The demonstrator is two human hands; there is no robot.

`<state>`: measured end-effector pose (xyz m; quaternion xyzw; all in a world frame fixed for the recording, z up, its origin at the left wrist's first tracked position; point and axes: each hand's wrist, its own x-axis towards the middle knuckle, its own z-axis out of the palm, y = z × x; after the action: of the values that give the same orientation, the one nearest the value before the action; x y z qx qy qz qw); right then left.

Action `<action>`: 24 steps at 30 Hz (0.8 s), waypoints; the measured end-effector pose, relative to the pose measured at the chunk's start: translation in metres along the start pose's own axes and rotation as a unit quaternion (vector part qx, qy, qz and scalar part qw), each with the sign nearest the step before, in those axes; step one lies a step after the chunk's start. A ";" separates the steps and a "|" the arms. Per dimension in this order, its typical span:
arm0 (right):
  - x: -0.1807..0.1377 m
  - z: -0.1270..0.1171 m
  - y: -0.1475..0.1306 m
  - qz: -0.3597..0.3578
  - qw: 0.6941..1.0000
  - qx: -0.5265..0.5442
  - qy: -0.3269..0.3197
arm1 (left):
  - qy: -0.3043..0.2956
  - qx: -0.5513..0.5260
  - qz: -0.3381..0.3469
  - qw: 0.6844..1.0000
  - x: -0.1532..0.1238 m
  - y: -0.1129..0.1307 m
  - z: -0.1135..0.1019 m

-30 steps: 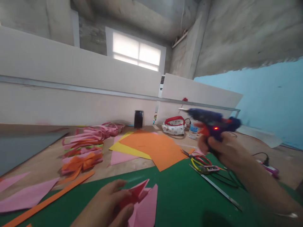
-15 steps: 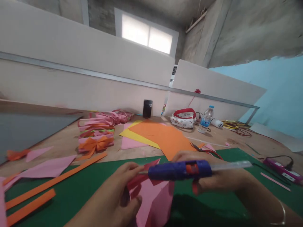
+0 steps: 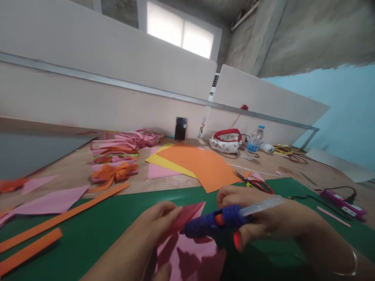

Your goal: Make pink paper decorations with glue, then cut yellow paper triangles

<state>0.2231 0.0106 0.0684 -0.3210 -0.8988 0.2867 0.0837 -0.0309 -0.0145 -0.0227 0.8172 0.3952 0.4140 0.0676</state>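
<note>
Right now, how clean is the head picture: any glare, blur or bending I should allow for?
Head view: the window is blown out to white, with no detail in it; the glue gun and folded pink paper are soft with motion blur, as are the left hand and right hand; wide-lens bending curves the partition rail; the scissors are fairly sharp.
</note>
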 end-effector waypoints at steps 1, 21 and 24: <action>0.000 0.001 0.000 -0.003 1.000 0.005 0.000 | 0.005 0.005 0.000 1.000 0.000 0.000 0.000; 0.009 0.018 0.010 -0.002 0.999 -0.029 -0.028 | -0.057 0.055 0.022 0.997 -0.008 -0.008 0.004; 0.005 0.013 0.014 -0.006 0.998 -0.056 -0.036 | -0.047 0.056 -0.019 0.997 -0.004 0.000 0.002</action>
<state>0.2228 0.0166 0.0494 -0.3094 -0.9177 0.2469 0.0348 -0.0308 -0.0164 -0.0264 0.8307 0.4298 0.3506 0.0484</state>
